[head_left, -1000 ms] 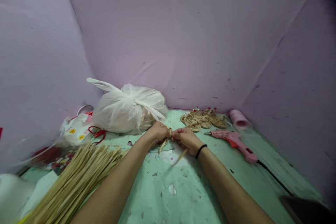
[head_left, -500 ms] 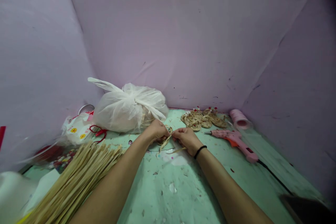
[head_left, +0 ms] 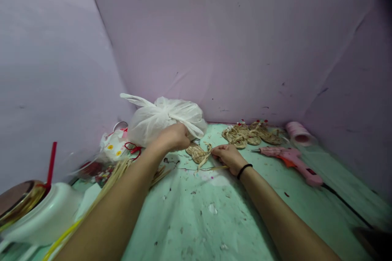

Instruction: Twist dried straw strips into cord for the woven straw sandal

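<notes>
My right hand (head_left: 226,157) is closed in a pinch at the right side of a small woven straw piece (head_left: 197,153). A loose straw strand (head_left: 212,168) runs from beneath that hand toward the piece, which lies on the green tabletop (head_left: 186,208). Up and to the left of the piece, my left hand (head_left: 176,136) is curled in front of a tied white plastic bag (head_left: 165,118). Its back faces me, so whatever its fingertips hold is hidden.
Finished-looking woven straw pieces (head_left: 240,135) lie at the back, near a pink glue gun (head_left: 295,163) with a black cord and a pink-white roll (head_left: 298,133). On the left are straw strips (head_left: 118,171), a red cord (head_left: 133,149) and a white container (head_left: 52,212).
My left hand has left the woven piece, moving up and left toward the bag. My right hand remains beside the piece. The view has shifted left, bringing more of the white container into sight.
</notes>
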Demonstrator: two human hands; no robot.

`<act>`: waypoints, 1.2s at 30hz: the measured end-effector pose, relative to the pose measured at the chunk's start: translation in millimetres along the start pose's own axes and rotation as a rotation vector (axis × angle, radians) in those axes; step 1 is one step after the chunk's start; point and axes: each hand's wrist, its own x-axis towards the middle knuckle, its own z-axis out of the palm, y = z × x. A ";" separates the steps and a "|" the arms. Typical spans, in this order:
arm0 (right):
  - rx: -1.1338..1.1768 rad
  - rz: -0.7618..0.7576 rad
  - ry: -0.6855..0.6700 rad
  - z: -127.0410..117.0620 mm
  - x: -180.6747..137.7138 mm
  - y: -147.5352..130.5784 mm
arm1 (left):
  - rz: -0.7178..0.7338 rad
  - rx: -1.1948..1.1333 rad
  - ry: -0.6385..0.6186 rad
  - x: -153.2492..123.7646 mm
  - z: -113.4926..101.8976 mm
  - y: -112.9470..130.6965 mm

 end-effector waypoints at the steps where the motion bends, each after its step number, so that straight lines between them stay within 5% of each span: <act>1: 0.001 0.000 0.000 -0.2 -0.2 0.0 | -0.010 0.067 -0.014 -7.5 -6.1 -1.3; 5: 0.001 -0.001 0.002 -1.0 -2.2 -2.1 | 0.013 0.238 -0.136 -36.0 0.7 -19.6; 10: -0.012 -0.005 -0.005 -1.9 -2.6 -3.0 | -0.069 0.350 -0.093 -51.8 39.4 -52.7; 15: -0.020 -0.005 -0.009 -1.6 0.0 -1.8 | -0.073 0.372 -0.071 -51.4 47.8 -62.4; 23: -0.008 -0.007 -0.033 -2.3 -2.0 -5.2 | 0.087 -0.159 -0.009 -21.0 30.0 -26.5; 28: 0.014 0.003 -0.053 -3.5 -2.5 -6.4 | -0.015 -0.362 -0.146 16.3 53.6 5.0; 36: 0.052 0.028 -0.063 -6.3 -1.3 -8.6 | -0.045 -0.423 -0.095 44.2 76.4 2.2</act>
